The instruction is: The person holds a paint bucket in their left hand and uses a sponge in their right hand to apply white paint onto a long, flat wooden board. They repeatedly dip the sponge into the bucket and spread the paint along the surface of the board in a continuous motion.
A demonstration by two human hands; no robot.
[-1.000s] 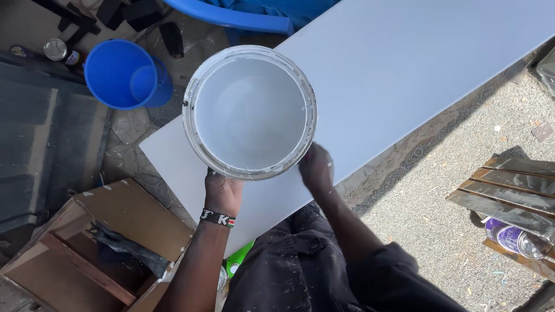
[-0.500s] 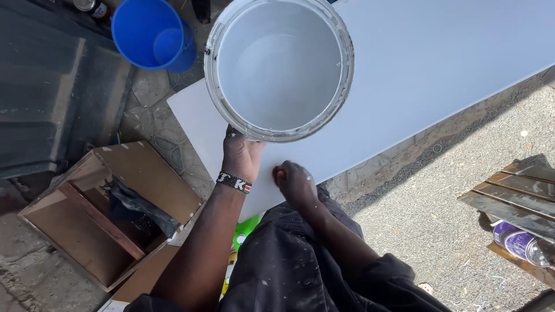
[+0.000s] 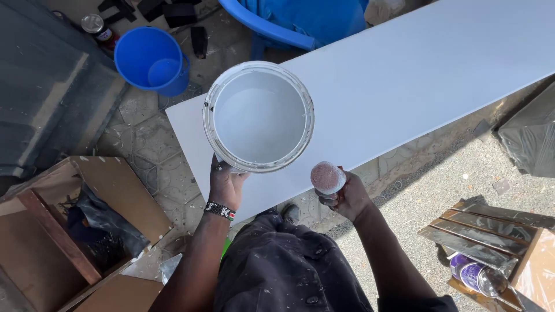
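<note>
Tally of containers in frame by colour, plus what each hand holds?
White paint bucket: 1, held by left hand
Blue bucket: 1
Purple can: 1
Small tin, silver lid: 1
Total: 4
Right hand holds a roller sleeve, pale and fuzzy.

Paint bucket [image 3: 258, 117] in my left hand [image 3: 226, 186]: white inside and out — grey-smeared rim.
Roller head [image 3: 328, 177] in my right hand [image 3: 347, 196]: pale pink, speckled nap.
Board [image 3: 416, 75]: plain white.
Small bucket [image 3: 151, 60]: bright blue.
My wristband [image 3: 219, 211]: black, white and red beadwork.
My trousers [image 3: 289, 271]: black — pale flecks.
</note>
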